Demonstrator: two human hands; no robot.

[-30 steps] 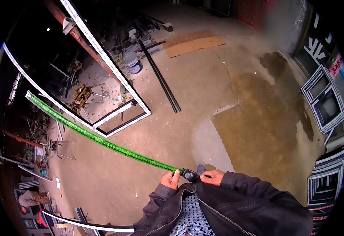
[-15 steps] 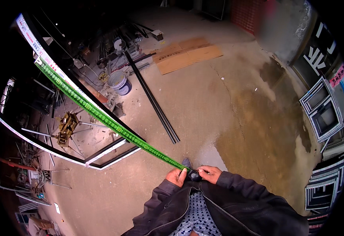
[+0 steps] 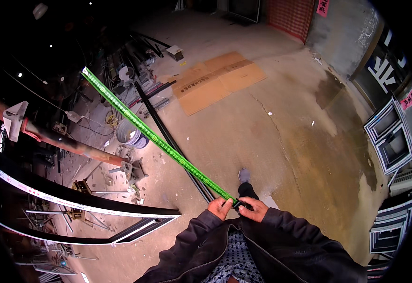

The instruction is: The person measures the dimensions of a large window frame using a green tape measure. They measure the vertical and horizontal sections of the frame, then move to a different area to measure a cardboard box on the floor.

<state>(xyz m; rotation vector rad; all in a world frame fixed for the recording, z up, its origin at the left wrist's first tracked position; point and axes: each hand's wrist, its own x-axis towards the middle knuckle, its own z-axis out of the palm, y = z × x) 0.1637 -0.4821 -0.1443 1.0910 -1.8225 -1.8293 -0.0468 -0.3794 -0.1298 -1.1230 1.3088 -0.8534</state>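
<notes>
A bright green tape measure [image 3: 161, 143] stretches from my hands toward the far left, its blade straight and its free end up in the air. My left hand [image 3: 220, 208] pinches the blade close to the case, thumb on top. Beside it, my right hand [image 3: 254, 209] is closed round the small dark case, which the fingers mostly cover. Left of my hands, the blade stands apart from a long black frame [image 3: 97, 203] with a white printed strip along its edge.
Dark bars [image 3: 155, 113] lie on the floor beyond the blade, near a white bucket [image 3: 131, 134] and flattened cardboard [image 3: 220, 78]. A rusty pole [image 3: 81, 147] slants at the left. Window frames [image 3: 390, 137] lean along the right side. Wet patches stain the floor.
The tape has come away from the long frame and its free end now hangs in the air. The frame sits lower left in view. A stepping foot shows ahead of my hands.
</notes>
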